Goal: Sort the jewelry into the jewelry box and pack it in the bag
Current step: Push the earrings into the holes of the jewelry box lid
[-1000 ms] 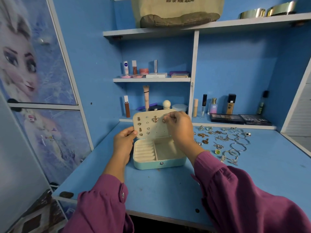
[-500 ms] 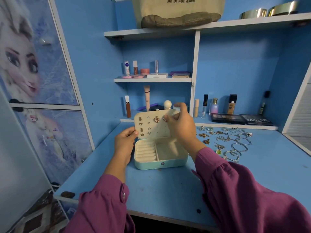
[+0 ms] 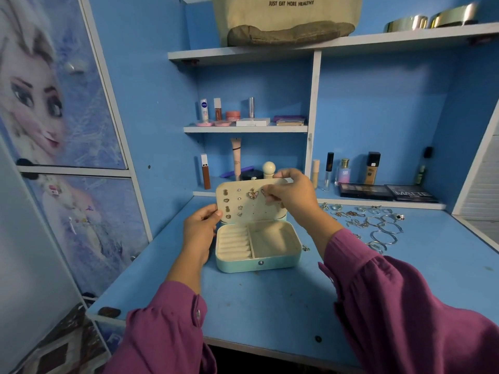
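Observation:
A mint jewelry box [image 3: 270, 261] stands open on the blue desk, its cream lid panel [image 3: 249, 211] upright and studded with several earrings, one a butterfly earring [image 3: 253, 195]. My left hand [image 3: 201, 229] holds the lid's left edge with thumb and fingers. My right hand [image 3: 293, 194] is at the panel's upper right, fingertips pinching a small earring against it while the thumb hooks over the lid's top edge. Loose rings, bangles and earrings [image 3: 378, 225] lie on the desk to the right. A beige canvas bag [image 3: 286, 20] sits on the top shelf.
Cosmetics line the shelves behind the box: tubes, a round white-capped bottle [image 3: 269, 170], perfume [image 3: 343, 172], and dark palettes [image 3: 388, 192] at back right. Two metal bangles [image 3: 432, 18] lie on the top shelf. A cabinet door with a cartoon print stands at the left.
My right hand shifted at the lid's upper right: its thumb lifted above the lid and now hooks over the top edge. Left hand and box stayed put.

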The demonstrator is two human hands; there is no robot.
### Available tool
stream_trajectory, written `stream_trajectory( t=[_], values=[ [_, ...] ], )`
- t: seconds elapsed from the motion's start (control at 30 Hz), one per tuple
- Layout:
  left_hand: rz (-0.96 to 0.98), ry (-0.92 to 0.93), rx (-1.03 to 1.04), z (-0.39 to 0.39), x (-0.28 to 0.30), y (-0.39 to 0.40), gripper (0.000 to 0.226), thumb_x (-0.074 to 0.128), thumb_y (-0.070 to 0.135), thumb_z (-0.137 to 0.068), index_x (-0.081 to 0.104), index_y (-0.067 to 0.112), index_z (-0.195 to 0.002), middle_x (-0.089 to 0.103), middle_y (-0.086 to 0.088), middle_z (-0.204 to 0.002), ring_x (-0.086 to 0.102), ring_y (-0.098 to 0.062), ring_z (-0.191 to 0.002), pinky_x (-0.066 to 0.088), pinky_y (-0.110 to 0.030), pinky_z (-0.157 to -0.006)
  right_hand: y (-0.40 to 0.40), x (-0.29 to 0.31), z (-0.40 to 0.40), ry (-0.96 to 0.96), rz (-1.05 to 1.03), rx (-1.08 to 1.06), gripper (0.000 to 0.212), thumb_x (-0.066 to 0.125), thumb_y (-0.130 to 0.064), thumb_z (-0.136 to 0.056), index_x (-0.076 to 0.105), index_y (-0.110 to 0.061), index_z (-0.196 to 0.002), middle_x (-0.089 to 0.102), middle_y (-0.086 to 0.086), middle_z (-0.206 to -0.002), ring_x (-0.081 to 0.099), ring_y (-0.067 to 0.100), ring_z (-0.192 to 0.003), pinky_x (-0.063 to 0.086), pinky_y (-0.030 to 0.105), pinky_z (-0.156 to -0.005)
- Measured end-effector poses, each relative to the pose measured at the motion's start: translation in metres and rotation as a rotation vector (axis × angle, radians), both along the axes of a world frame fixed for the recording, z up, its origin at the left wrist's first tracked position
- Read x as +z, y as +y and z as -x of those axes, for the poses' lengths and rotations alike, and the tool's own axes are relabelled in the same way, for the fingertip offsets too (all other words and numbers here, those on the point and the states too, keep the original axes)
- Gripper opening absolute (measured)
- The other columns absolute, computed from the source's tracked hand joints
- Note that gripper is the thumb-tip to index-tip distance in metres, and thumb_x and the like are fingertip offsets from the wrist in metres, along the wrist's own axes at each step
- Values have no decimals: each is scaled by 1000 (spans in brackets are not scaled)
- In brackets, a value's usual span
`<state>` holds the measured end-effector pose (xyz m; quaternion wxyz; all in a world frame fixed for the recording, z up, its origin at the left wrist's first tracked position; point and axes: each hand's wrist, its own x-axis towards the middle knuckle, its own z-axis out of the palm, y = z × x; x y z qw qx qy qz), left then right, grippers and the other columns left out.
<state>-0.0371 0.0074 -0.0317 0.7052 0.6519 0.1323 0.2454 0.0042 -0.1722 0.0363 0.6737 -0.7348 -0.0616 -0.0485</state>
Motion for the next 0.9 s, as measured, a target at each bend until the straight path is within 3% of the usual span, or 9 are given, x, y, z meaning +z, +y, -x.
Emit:
stream_trajectory(
  t=[0.17, 0.33, 0.5, 0.63, 0.73, 0.83, 0.9],
  values=[
    [4, -12, -18, 0, 0, 1, 20, 58, 6, -91, 67, 21, -101, 68, 6, -88, 50, -2, -57, 44, -21, -60, -6, -2, 2, 14, -67, 41, 13, 51, -16, -91, 57, -10, -101, 74, 10, -76, 66, 17, -58, 44, 26, -52],
    [-6, 14, -69, 2, -2, 8, 18, 61, 7, -89, 70, 21, -98, 72, 4, -95, 64, -11, -81, 45, -28, -64, -14, 1, 12, 114, -156, 113, 11, 52, -21, -93, 56, -10, -94, 73, 16, -80, 66, 21, -61, 43, 22, -45],
    [51, 46, -133, 4, -2, 15, 19, 62, -1, -84, 71, 10, -97, 69, -2, -78, 52, -5, -53, 41, -25, -57, -25, -7, 20, 212, -214, 191, 10, 56, -18, -94, 58, -9, -91, 73, 14, -78, 69, 18, -62, 46, 23, -52],
    [99, 60, -114, 4, 0, 14, 17, 56, -8, -80, 68, 2, -86, 65, -7, -64, 43, -11, -52, 37, -18, -45, -36, -10, 21, 318, -231, 299, 9, 55, -12, -92, 60, -5, -91, 73, 17, -83, 70, 19, -64, 47, 23, -53],
    [123, 78, -98, 3, 1, 15, 18, 50, 0, -83, 67, 5, -78, 65, -6, -58, 43, -12, -51, 33, -22, -48, -42, -13, 18, 406, -239, 381, 11, 50, -15, -95, 60, -8, -93, 74, 14, -82, 70, 15, -64, 45, 20, -51],
    [94, 111, -99, 2, 1, 17, 17, 58, 11, -86, 69, 6, -73, 65, -8, -60, 42, -12, -50, 31, -22, -48, -48, -18, 15, 465, -239, 461, 11, 50, -12, -96, 60, -8, -95, 74, 13, -79, 70, 13, -63, 46, 17, -46],
    [53, 110, -86, 0, 0, 16, 12, 63, 7, -81, 69, 5, -72, 64, -10, -61, 41, -13, -51, 31, -20, -44, -50, -21, 13, 485, -251, 497, 10, 51, -7, -94, 60, -7, -97, 73, 14, -78, 70, 12, -62, 46, 17, -45]
  ],
)
